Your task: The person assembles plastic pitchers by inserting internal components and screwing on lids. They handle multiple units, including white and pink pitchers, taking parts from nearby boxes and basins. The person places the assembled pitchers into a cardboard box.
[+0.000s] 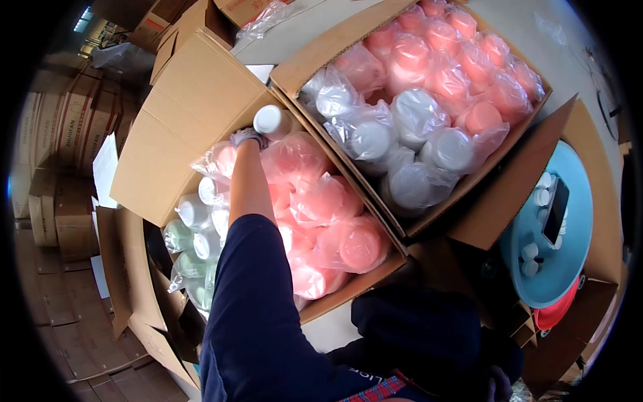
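My left hand (pixel 247 137), in a pale glove, reaches into the far corner of the nearer cardboard box (pixel 355 285). Its curled fingers, partly hidden, grip the side of a white jar (pixel 270 122) that stands by the box wall. Pink jars (pixel 358 246) in clear plastic bags fill much of this box. White jars (pixel 194 210) and pale green bagged jars (pixel 192 263) lie along its left side. Low at the right, what looks like my gloved right hand (pixel 498 384) is mostly in shadow, its fingers unclear.
A second box (pixel 546 87) beside it holds bagged pink and white jars. At right, a light blue basin (pixel 579 201) holds a black phone (pixel 556 213) and small white caps (pixel 530 252), above a red basin (pixel 559 310). Stacked cartons (pixel 74 127) line the left.
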`<state>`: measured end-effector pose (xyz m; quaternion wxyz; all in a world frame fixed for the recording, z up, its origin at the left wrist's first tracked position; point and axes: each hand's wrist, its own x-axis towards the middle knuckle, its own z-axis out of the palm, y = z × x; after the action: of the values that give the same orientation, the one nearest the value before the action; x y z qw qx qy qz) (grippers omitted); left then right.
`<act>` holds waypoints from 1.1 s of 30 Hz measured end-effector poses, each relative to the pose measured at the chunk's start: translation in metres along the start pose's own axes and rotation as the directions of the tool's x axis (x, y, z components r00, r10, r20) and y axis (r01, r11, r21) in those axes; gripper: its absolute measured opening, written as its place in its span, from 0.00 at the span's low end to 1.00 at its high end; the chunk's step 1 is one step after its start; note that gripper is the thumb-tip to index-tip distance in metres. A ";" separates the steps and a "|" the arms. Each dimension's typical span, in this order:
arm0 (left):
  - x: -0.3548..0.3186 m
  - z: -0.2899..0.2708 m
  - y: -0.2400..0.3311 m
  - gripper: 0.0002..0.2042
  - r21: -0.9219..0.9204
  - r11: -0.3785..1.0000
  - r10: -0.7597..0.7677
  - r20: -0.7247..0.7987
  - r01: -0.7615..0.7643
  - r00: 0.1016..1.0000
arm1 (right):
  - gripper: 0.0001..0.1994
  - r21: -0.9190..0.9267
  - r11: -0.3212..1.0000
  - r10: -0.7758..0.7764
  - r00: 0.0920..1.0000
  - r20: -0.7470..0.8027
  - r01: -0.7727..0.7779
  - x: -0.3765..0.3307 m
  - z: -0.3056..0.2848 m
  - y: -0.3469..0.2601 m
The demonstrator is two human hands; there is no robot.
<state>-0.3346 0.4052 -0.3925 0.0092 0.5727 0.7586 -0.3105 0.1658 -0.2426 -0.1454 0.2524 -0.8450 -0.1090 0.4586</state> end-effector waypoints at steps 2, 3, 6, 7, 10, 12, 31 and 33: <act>-0.004 -0.003 -0.009 0.39 -0.078 0.997 0.008 -0.089 -0.015 0.996 | 0.17 -0.004 0.998 0.057 0.998 -0.026 -0.057 0.004 0.004 0.003; -0.010 -0.004 -0.004 0.40 -0.160 0.986 0.019 -0.185 -0.049 0.983 | 0.17 0.025 0.998 0.057 0.998 0.006 -0.058 0.001 0.003 0.006; -0.027 -0.035 -0.041 0.37 -0.657 0.708 0.271 -0.086 -0.259 0.959 | 0.17 0.112 0.994 0.003 0.999 0.044 -0.008 -0.006 0.000 0.016; -0.007 -0.021 -0.074 0.34 -0.956 0.203 0.389 -0.121 -0.213 0.913 | 0.17 0.148 0.988 -0.046 0.998 0.045 0.039 -0.003 0.002 0.019; -0.016 -0.051 -0.120 0.25 -0.977 0.088 0.576 -0.109 -0.195 0.810 | 0.15 0.157 0.975 -0.160 0.987 0.022 0.155 -0.019 0.014 0.029; -0.101 -0.104 -0.146 0.22 -0.947 0.172 0.486 -0.160 -0.273 0.859 | 0.14 0.174 0.979 -0.119 0.992 0.038 0.110 -0.037 0.014 0.026; -0.675 0.015 0.026 0.16 0.267 -0.356 0.603 -0.667 -0.895 -0.439 | 0.19 0.184 0.530 -0.785 0.561 -0.264 0.828 -0.062 -0.067 0.065; -0.689 -0.036 0.011 0.13 0.225 -0.177 0.923 -0.301 -0.958 -0.241 | 0.17 -0.314 0.286 -0.955 0.244 -0.167 0.905 -0.101 -0.029 0.071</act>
<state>-0.0757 -0.1708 -0.1132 0.1301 0.9897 0.0439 -0.0413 0.1301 -0.3546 -0.0968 0.4232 -0.6933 -0.5798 0.0636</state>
